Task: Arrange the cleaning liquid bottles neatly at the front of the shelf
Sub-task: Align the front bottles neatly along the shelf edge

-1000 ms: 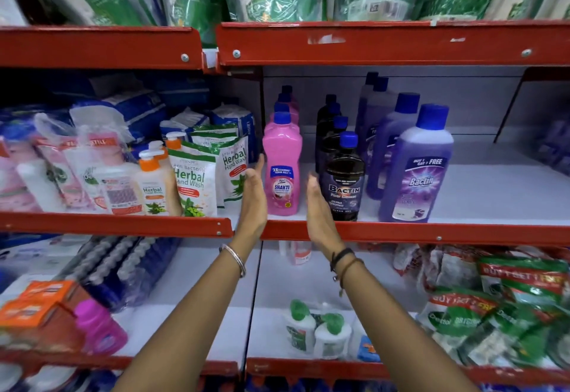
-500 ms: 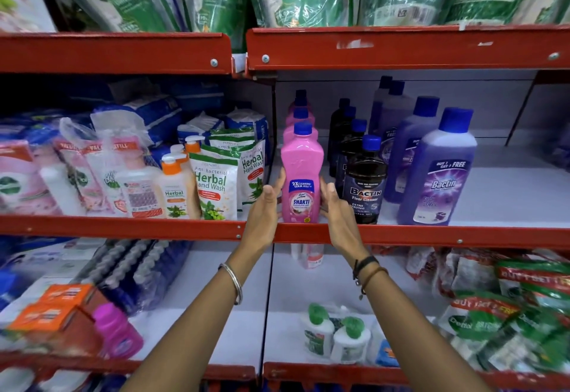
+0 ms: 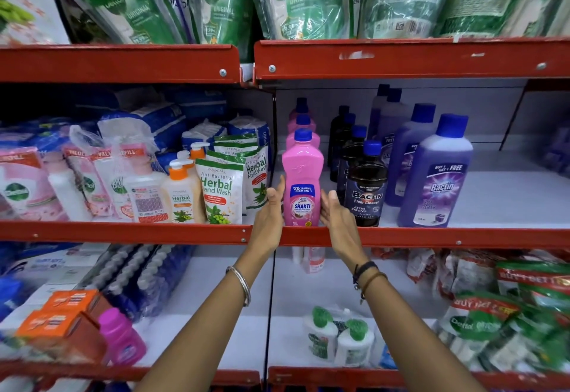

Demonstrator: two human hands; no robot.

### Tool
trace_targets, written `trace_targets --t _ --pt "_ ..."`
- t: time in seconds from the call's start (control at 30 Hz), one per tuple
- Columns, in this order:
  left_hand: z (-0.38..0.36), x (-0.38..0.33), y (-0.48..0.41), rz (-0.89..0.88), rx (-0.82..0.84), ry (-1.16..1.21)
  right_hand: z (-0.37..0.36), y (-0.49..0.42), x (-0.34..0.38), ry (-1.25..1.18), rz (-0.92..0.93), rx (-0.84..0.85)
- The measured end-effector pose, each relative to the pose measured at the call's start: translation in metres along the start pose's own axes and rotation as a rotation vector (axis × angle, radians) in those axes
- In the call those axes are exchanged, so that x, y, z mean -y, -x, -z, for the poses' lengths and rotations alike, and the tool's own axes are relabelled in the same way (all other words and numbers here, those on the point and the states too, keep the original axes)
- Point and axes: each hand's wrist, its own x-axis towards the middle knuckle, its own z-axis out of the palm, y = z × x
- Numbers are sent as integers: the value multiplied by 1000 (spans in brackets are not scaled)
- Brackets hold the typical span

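Note:
A pink Shakti bottle (image 3: 303, 182) stands upright at the front edge of the red-lipped shelf (image 3: 431, 237), with more pink bottles (image 3: 302, 122) in a row behind it. My left hand (image 3: 270, 216) and my right hand (image 3: 337, 219) flank its base, palms facing it, fingers straight, at most lightly touching its sides. Right of it stands a black Bactin bottle (image 3: 365, 194), with other black bottles (image 3: 342, 132) behind. Further right, a purple Bactin bottle (image 3: 438, 182) heads a slanted row of purple bottles (image 3: 410, 145).
Herbal hand wash pouches (image 3: 220, 194) and pump bottles (image 3: 182, 197) fill the bay left of the upright divider (image 3: 274, 132). Dettol pouches (image 3: 302, 0) hang over from the shelf above. Bare white shelf (image 3: 509, 194) lies right of the purple bottles. Packs crowd the lower shelf.
Both hands have dropped from raised and apart to the pink bottle's base and closed in on its sides. The view has shifted so the shelf sits further right.

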Motion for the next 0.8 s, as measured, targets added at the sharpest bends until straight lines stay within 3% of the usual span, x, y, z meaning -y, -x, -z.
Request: trace_targets --t 0.13,0.27,0.33,0.4,0.6,0.8 --pt "-4 -1 6 -20 -23 -12 1 4 -3 -8 39 -17" --pt "-26 9 28 -242 -267 -125 15 18 -16 -68 239 -354" --pt "-44 9 40 -384 -216 -195 32 22 -19 -103 342 -529" --pt "-62 4 43 -377 -50 -227 48 20 -20 -130 322 -593" --pt "-106 -15 3 35 39 -10 82 -3 -31 -167 48 -215" --pt "-121 -10 -4 75 43 21 97 0 -24 -163 17 -66"
